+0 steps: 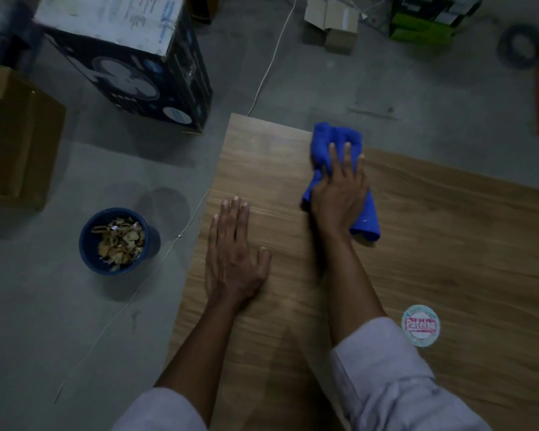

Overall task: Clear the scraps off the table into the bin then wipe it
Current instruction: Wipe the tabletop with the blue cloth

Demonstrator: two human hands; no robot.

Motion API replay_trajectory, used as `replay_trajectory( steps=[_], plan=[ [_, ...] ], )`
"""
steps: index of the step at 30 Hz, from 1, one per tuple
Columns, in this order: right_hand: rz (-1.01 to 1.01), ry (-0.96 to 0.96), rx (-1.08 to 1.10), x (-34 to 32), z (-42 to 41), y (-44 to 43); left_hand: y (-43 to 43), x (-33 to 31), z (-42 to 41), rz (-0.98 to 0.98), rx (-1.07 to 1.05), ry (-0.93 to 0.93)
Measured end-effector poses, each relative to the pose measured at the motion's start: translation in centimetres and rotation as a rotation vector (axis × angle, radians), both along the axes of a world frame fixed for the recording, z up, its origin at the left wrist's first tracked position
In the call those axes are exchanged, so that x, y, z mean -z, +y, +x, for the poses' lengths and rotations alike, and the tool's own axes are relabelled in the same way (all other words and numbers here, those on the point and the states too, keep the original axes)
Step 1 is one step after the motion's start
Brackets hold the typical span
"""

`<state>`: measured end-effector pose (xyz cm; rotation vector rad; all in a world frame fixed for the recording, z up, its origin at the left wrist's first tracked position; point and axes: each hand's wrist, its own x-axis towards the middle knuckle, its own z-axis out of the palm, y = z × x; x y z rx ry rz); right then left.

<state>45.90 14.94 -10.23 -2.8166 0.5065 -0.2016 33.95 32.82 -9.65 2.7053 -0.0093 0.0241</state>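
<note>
The left grip point(234, 259) lies flat on the wooden tabletop point(448, 244) near its left edge, palm down, fingers straight and slightly spread, holding nothing; the right grip point(339, 194) lies further out on the tabletop, pressed down on a blue cloth point(336, 135), its fingers stretched straight over the bunched fabric; whether the thumb tucks into a fold cannot be told; the cloth reaches beyond the fingertips toward the far edge of the tabletop and shows again below the wrist on the right; both forearms are bare, with pale sleeves point(383, 377) rolled up near the elbows; a round sticker point(420, 325) with red lettering sits on the tabletop just right of the right forearm; the blue bin point(87, 244) stands on the grey floor point(44, 306) left of the tabletop, well apart from both grips, and holds a heap of tan scraps point(119, 244); a thin white cable point(271, 63) runs across the floor past the bin; beyond it stand a dark printed box point(131, 66) and a brown carton point(16, 141).
</note>
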Motion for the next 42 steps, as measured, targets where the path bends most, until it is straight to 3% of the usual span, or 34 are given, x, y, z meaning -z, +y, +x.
replay_trajectory(
  steps=[3, 7, 11, 15, 19, 21, 24, 27, 30, 34, 36, 37, 40, 42],
  plan=[
    [0.009, 0.121, 0.077, -1.2, 2.9, 3.3, -0.1, 0.0, 0.0, 0.025, -0.003, 0.007],
    [0.017, 0.193, -0.364, -2.0, 4.8, 10.8, 0.0, -0.1, 0.1, 0.016, -0.017, -0.040],
    [0.145, 0.059, -0.532, -0.6, 2.1, 9.6, 0.1, 0.1, 0.1, -0.027, -0.018, -0.058],
    [0.012, -0.118, -0.255, 1.2, -0.8, 0.5, -0.1, 0.0, 0.0, -0.018, -0.010, -0.013],
    [-0.010, -0.074, 0.097, 0.5, 1.1, 0.9, -0.2, 0.0, 0.0, 0.025, -0.014, -0.001],
    [0.032, -0.023, -0.085, 0.1, 1.9, 5.0, -0.1, 0.0, -0.1, 0.048, -0.011, 0.012],
    [0.073, 0.035, -0.653, 0.0, 1.1, 10.2, 0.0, 0.0, 0.0, 0.019, -0.039, -0.020],
    [0.099, 0.013, -0.941, 0.2, 1.6, 8.4, -0.1, -0.2, -0.1, -0.011, -0.031, 0.008],
    [0.049, 0.016, -0.918, 0.0, 4.2, 5.1, -0.3, -0.2, -0.3, -0.007, -0.009, 0.051],
    [0.065, 0.119, -0.532, -1.6, 8.0, 5.8, -0.4, -0.4, -0.1, -0.018, -0.009, 0.061],
    [0.041, 0.129, -0.488, -2.0, 7.0, 8.0, -0.3, -0.4, -0.1, -0.054, -0.029, 0.043],
    [0.033, 0.108, -0.571, -2.0, 5.5, 9.1, -0.2, -0.4, -0.2, -0.087, -0.061, 0.031],
    [0.057, 0.032, -1.087, -0.7, 0.7, 9.8, 0.0, -0.4, -0.6, -0.148, -0.199, -0.007],
    [0.078, 0.066, -1.258, -0.5, 1.5, 7.8, -0.1, -0.3, -0.9, -0.136, -0.198, -0.046]
  ],
)
